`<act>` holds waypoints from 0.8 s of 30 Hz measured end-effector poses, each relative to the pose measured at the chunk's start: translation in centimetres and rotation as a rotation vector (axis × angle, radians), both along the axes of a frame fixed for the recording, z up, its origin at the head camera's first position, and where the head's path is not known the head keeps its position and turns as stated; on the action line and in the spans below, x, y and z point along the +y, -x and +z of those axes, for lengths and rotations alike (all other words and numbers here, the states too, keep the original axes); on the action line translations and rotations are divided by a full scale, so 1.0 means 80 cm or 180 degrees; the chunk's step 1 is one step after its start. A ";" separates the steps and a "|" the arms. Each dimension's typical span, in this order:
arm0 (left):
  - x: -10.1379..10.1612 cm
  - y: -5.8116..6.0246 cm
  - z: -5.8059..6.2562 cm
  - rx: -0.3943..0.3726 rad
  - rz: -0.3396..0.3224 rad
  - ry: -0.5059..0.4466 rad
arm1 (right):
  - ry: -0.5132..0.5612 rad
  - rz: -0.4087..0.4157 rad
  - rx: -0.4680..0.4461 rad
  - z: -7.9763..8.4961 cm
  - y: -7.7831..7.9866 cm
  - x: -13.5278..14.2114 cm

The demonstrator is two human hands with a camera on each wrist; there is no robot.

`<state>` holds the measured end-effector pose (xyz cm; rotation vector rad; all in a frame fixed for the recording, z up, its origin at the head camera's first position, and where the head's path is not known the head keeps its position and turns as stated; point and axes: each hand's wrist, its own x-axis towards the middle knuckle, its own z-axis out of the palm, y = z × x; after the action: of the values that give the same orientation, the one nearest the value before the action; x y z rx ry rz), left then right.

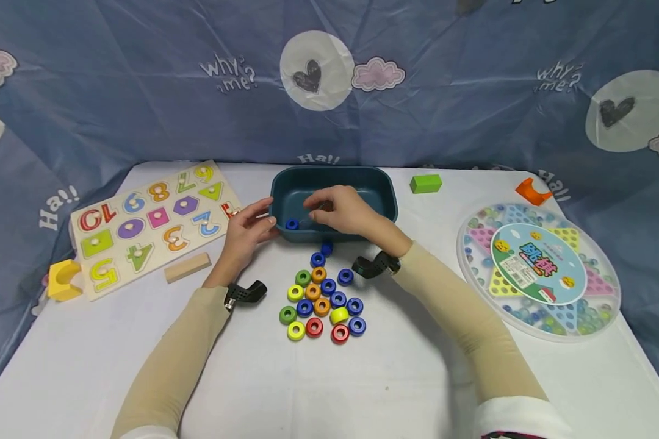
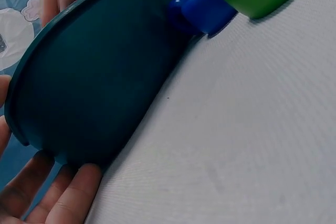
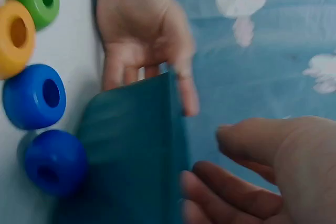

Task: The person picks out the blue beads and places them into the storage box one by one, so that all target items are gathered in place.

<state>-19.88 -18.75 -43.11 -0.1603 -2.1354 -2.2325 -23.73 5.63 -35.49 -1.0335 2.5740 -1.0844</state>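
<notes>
A dark teal plastic box stands at the back centre, with one blue ring bead at its left inside. My left hand touches the box's left end from outside, its fingers spread along the wall from rim to base. Over the box opening, my right hand has thumb and fingers apart and nothing between them. In front of the box lie several blue, orange, green, yellow and red ring beads; a blue bead is right against the front wall. The box's front wall hides its inside from the left wrist camera.
To the left lie a wooden number puzzle board, a wooden stick and a yellow block. On the right are a green block, an orange arch block and a round marble game. A printed cloth hangs behind.
</notes>
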 end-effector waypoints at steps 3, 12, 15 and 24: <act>-0.001 0.000 0.001 -0.0002 0.0033 -0.0016 | 0.0286 -0.0021 0.0238 0.015 -0.024 0.028; -0.002 -0.002 0.004 0.0023 0.0117 0.0053 | 0.0231 0.0221 0.0181 -0.014 -0.072 0.083; 0.000 -0.001 0.003 0.0015 0.0079 0.0032 | 0.0106 0.0325 0.0045 -0.034 -0.079 0.089; 0.003 0.000 0.002 -0.0031 0.0073 0.0077 | -0.0050 0.0592 -0.0358 -0.069 -0.077 0.094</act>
<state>-19.88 -18.53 -42.93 -0.1255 -2.1583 -2.2004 -17.54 13.17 -40.99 -1.1470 2.3421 -1.0417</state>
